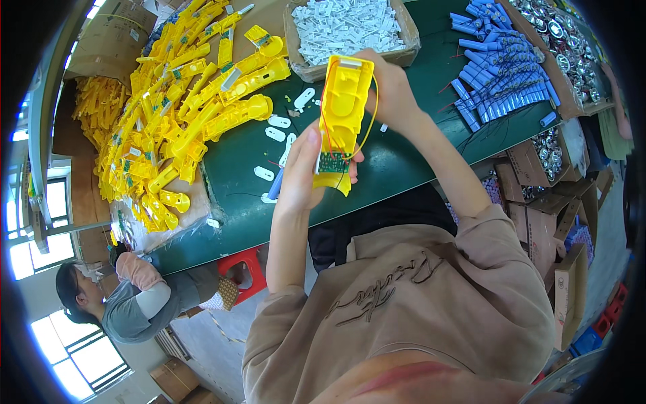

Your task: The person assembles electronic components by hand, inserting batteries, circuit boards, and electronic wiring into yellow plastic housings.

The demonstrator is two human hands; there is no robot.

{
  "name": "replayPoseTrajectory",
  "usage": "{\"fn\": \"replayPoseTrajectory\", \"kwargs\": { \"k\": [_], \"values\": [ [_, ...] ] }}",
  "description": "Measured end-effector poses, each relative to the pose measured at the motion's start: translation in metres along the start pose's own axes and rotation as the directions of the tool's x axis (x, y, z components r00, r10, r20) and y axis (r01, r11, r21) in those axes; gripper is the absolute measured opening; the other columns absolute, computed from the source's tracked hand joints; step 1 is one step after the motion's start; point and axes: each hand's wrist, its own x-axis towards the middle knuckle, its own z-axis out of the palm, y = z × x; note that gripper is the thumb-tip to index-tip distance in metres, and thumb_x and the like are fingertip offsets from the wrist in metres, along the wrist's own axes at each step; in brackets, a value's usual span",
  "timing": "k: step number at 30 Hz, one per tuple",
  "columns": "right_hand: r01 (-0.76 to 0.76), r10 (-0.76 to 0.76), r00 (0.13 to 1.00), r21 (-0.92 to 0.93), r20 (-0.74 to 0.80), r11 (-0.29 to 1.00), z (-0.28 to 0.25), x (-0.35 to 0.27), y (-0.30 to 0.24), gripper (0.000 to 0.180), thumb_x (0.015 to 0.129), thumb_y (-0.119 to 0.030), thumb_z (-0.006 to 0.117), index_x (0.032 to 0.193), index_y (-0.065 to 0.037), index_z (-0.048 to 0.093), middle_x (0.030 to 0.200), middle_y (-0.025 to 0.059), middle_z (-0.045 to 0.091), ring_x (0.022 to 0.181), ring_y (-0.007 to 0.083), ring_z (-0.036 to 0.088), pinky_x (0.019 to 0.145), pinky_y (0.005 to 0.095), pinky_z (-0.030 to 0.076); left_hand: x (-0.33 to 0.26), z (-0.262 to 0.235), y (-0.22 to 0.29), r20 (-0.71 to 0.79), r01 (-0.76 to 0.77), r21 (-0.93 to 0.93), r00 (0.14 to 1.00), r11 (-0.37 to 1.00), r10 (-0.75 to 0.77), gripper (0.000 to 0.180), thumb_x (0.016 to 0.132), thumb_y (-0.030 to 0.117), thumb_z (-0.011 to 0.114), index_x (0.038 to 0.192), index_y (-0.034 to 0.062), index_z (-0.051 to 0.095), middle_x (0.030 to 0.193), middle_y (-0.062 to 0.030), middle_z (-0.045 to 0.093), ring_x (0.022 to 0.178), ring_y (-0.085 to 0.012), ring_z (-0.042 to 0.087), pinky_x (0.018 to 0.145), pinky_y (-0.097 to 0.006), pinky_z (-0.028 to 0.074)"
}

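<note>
Gripping a yellow plastic shell [342, 101] between both hands above the green table [235, 195]: left hand [301, 176] closed around its near end beside a small green circuit board [330, 162], right hand [391, 94] closed on its far end, thin wires [371, 121] looping along its right side. Lying to the left, a heap of yellow shells [182, 101], with white oval pieces [277, 128] scattered just beside it. Sitting farther off, a cardboard box of white parts [346, 27] and, to the right, blue cylinders [501, 67].
</note>
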Motion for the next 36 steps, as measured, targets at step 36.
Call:
{"fn": "replayPoseTrajectory", "kwargs": {
  "k": [36],
  "values": [
    [-0.120,0.235,0.929,0.366,-0.287,0.923,0.036,-0.030,-0.040,0.010,0.074,0.002,0.059,0.083,0.000,0.056,0.092,0.0061,0.050,0.080,0.0136,0.051,0.066,0.0234,0.044,0.037,0.032,-0.018,-0.450,-0.431,0.213,0.753,0.877,0.480,0.039,0.101,0.030,0.031,0.132,0.0065,0.036,0.115,-0.0080,0.052,0.108,-0.0142,0.049,0.092,-0.030,0.041]
  ]
}}
